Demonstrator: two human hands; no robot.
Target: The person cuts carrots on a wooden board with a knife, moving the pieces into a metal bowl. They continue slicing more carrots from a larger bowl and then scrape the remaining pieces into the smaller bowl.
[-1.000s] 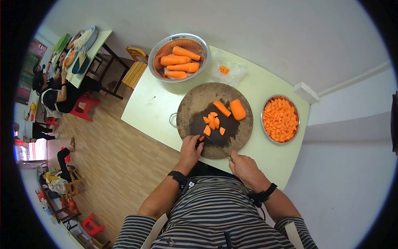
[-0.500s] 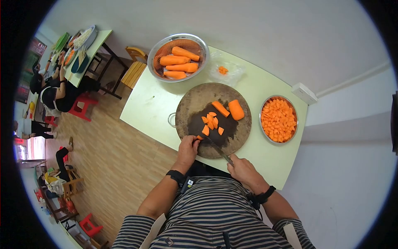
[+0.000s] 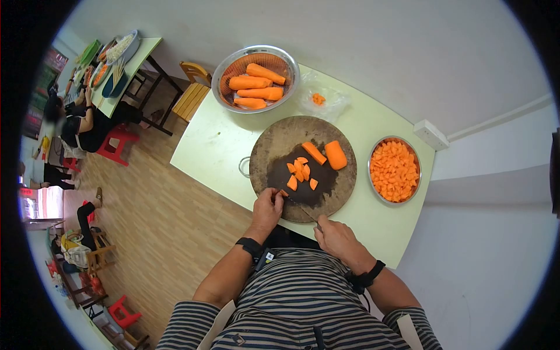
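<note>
My left hand [image 3: 268, 210] is at the near-left edge of the round wooden chopping board [image 3: 268, 131], its fingers pinched on a small carrot piece [image 3: 284, 193]. My right hand [image 3: 337, 238] grips a knife [image 3: 311, 215] over the near edge of the board; the blade is thin and hard to make out. Several cut carrot pieces [image 3: 299, 169] lie on the dark wet patch in the middle. Behind them are a carrot stick [image 3: 314, 153] and a thick carrot chunk [image 3: 336, 155].
Whole peeled carrots sit in a metal bowl [image 3: 217, 100] at the back left. Beside it a plastic bag [image 3: 335, 105] holds orange bits. A bowl of diced carrot [image 3: 395, 170] stands at the right. Other people work at a table [image 3: 149, 49] far left, near a wooden chair [image 3: 189, 100].
The knife has drawn back toward me and turned, away from the piece in my left hand. My left hand has stayed close to the same spot. The view has shifted slightly.
</note>
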